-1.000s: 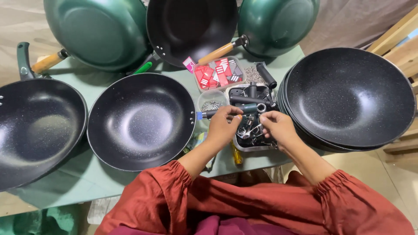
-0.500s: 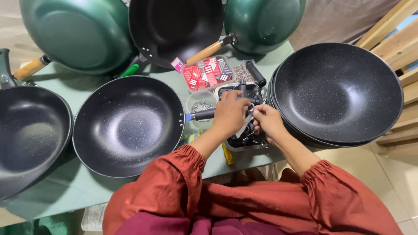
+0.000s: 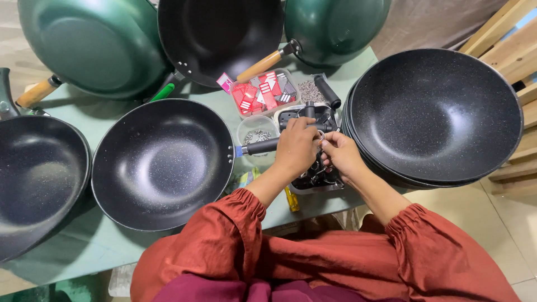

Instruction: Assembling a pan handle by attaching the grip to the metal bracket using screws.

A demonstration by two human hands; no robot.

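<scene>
Head view: left hand (image 3: 296, 146) and right hand (image 3: 339, 154) pinched together on small metal hardware (image 3: 320, 136) over parts tray (image 3: 330, 187), beside black pan (image 3: 162, 162); fitting step, precise alignment needed next.

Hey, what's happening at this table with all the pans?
A person in rust-red sleeves holds both hands together over a grey tray of dark metal parts. The left hand and right hand pinch something small that I can't make out. Beside them lies a black speckled wok, its dark handle pointing at the hands. A stack of black woks sits right.
</scene>
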